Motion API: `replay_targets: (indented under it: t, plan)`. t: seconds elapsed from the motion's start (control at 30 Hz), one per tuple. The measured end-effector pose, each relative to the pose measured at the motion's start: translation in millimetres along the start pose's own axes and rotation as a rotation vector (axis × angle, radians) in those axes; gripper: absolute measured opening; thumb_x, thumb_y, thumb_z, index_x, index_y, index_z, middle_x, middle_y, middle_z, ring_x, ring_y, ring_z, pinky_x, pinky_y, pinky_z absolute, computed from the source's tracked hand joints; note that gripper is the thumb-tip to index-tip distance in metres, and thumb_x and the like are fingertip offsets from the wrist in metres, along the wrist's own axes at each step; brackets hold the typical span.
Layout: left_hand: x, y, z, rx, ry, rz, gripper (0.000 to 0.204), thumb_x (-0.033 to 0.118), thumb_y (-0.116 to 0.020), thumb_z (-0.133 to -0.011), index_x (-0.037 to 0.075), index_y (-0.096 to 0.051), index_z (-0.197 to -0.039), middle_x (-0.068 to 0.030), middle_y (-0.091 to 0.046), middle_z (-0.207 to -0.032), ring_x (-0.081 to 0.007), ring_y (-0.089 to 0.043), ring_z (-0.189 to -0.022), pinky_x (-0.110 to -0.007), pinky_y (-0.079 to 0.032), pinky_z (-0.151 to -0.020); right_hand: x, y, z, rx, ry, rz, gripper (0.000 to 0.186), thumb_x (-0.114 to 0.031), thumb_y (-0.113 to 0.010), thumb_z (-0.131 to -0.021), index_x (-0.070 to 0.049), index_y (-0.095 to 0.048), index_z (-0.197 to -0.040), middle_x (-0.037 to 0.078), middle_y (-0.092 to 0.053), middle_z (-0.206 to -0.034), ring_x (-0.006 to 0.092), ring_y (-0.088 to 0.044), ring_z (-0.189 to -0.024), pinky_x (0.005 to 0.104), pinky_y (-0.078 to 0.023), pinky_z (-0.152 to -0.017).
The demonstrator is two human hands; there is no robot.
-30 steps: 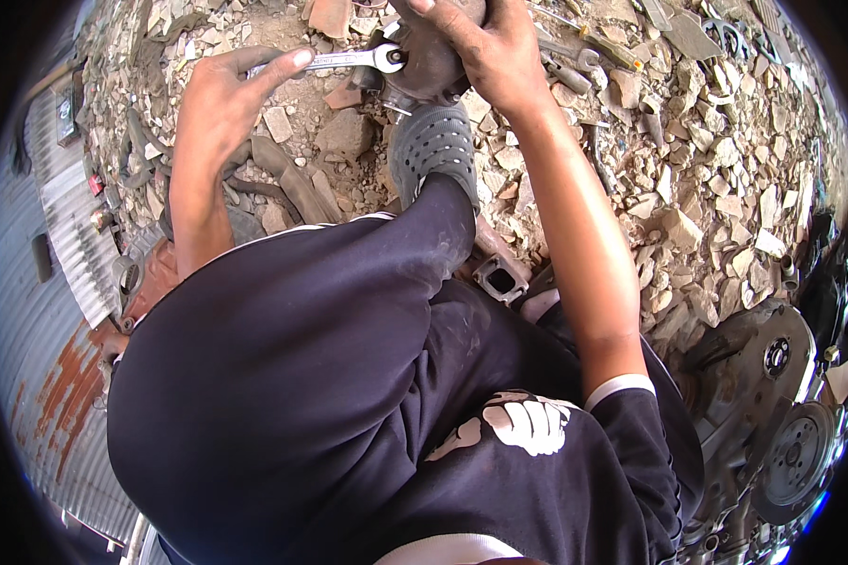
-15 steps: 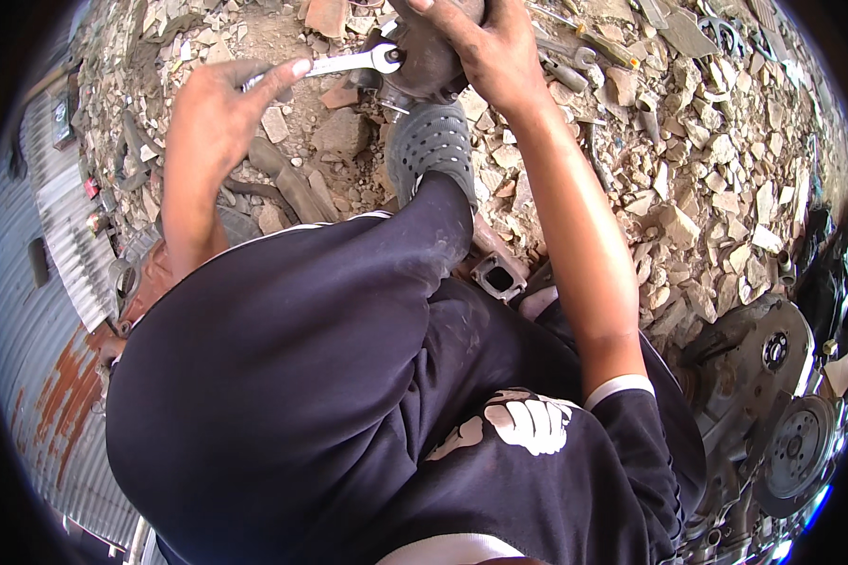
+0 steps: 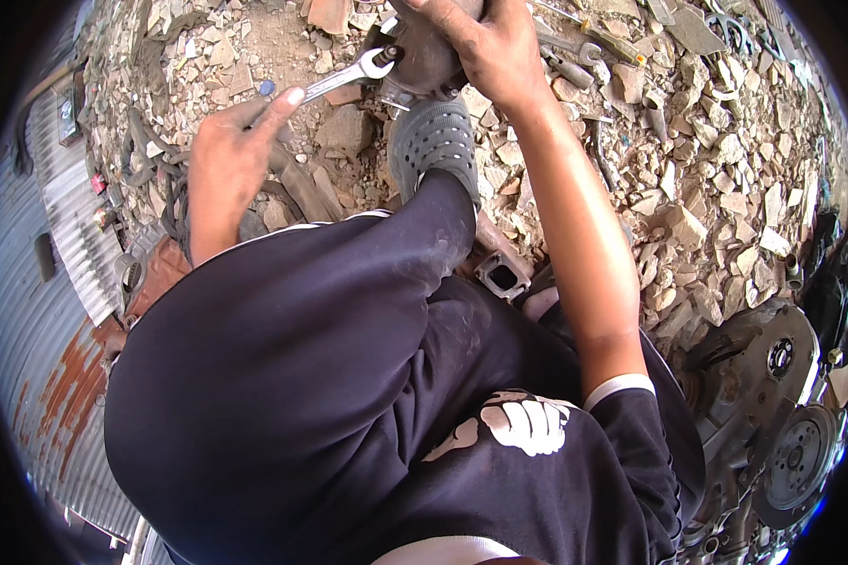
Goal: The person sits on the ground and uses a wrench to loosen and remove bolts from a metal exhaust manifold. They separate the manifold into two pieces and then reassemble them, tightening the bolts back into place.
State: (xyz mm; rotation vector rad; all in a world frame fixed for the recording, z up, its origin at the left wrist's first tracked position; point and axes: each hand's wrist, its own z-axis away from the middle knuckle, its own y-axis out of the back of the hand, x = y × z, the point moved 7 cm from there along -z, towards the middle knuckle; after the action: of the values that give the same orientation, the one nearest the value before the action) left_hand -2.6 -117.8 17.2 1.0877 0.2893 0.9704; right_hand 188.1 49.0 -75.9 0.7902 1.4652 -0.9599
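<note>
My left hand (image 3: 236,146) pinches a silver open-end wrench (image 3: 344,77) between thumb and fingers. The wrench slants up to the right, its jaw against or just beside a small dark bolt (image 3: 392,54) on a rounded, brownish metal part (image 3: 431,58); whether it grips the bolt I cannot tell. Wrapped over the right side of that part is my right hand (image 3: 499,52), its fingertips partly cut off by the top edge. The metal part sits just beyond the toe of my grey perforated clog (image 3: 435,141).
Broken stones (image 3: 697,217) cover the ground. Another wrench (image 3: 589,54) and a screwdriver (image 3: 614,42) lie right of my right hand. A rusty pipe with a square flange (image 3: 502,278) is by my leg, engine parts (image 3: 754,395) at lower right, corrugated sheets (image 3: 52,311) at left.
My left hand has shifted right and slightly down the picture. The wrench has turned from nearly level to a slant, its jaw end higher. My right hand stays on the metal part.
</note>
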Motion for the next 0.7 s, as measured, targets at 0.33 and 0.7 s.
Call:
replay_targets:
  t: [0.33, 0.7]
  plan:
    - [-7.0, 0.1, -17.5, -0.09, -0.009, 0.015, 0.06, 0.055, -0.068, -0.093, -0.003, -0.072, -0.08, -0.0094, -0.062, -0.051, -0.0147, -0.065, -0.057, -0.029, -0.049, -0.059, 2.0, 1.0, 1.6, 0.001, -0.002, 0.042, 0.077, -0.043, -0.08, -0.085, 0.009, -0.052, -0.135, 0.025, -0.065, -0.123, 0.0289, -0.064, -0.115, 0.0406, -0.049, -0.101]
    - [12.8, 12.4, -25.8, 0.205, -0.402, -0.184, 0.045, 0.047, -0.073, -0.09, 0.002, -0.077, -0.091, -0.009, -0.064, -0.072, -0.0228, -0.06, -0.067, -0.036, -0.048, -0.07, 2.7, -2.0, 1.1, -0.017, -0.016, -0.043, 0.075, -0.039, -0.08, -0.086, 0.007, -0.051, -0.137, 0.022, -0.064, -0.124, 0.026, -0.062, -0.116, 0.0387, -0.048, -0.102]
